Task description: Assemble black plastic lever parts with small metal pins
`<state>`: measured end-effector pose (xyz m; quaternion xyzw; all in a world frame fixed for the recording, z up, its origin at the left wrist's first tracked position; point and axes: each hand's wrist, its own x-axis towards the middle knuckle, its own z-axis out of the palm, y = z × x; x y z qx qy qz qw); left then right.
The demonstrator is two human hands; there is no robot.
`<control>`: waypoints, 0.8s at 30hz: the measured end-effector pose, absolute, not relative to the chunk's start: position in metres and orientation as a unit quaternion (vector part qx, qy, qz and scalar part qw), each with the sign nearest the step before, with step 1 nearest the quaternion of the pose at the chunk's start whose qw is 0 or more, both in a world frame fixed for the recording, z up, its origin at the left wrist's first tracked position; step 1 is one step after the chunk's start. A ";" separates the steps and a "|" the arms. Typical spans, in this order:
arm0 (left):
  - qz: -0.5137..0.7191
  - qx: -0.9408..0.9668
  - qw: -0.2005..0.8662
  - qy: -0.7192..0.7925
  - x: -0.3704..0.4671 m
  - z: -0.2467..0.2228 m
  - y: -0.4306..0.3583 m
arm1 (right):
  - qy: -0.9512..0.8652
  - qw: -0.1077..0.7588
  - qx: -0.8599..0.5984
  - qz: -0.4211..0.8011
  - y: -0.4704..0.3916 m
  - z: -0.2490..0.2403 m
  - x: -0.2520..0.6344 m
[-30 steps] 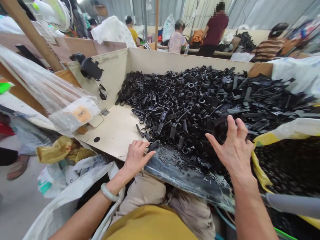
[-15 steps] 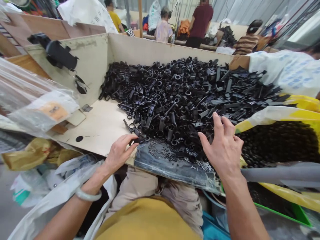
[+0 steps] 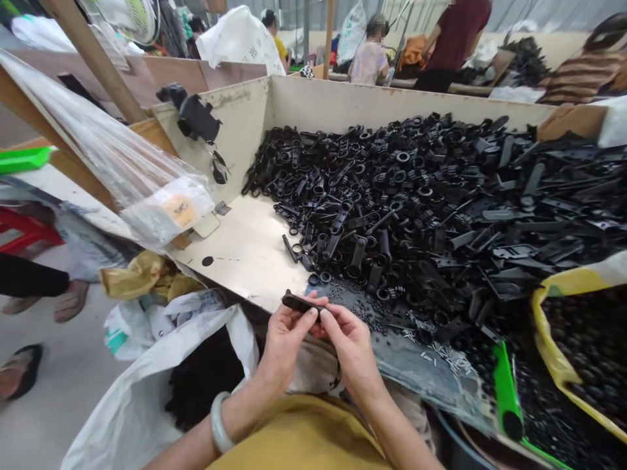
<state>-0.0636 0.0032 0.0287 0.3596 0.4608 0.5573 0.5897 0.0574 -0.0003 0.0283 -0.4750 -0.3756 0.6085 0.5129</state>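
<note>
Left hand (image 3: 285,338): clamped slim black part (image 3: 295,302) near front edge of tray (image 3: 235,251)
Right hand (image 3: 351,334): pinched its other end
Tray: bore black heap (image 3: 392,183), silvery pins (image 3: 453,359)
Room (image 3: 548,23): held co-workers (image 3: 369,63) beyond far wall (image 3: 392,101)

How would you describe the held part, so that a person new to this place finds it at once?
Find the big pale bin, heaped with black parts. At its near edge, low in the view, the left grip and right grip meet. The held part, dark and elongated, is between them; its neighbours lie loose in the heap, it alone is held.
</note>
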 end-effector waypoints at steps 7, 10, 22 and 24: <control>0.410 0.347 0.747 0.392 -0.123 0.037 0.013 | -0.470 0.413 -0.495 0.603 0.018 0.041 0.092; 0.262 0.335 0.839 0.339 -0.139 0.036 0.017 | -0.657 0.310 -0.464 0.507 0.021 0.053 0.095; 0.340 0.312 0.810 0.362 -0.137 0.027 0.010 | -0.844 0.047 -0.529 0.071 0.085 0.052 0.064; 0.359 0.247 0.825 0.360 -0.139 0.031 0.013 | -0.848 0.024 -0.527 0.060 0.091 0.050 0.054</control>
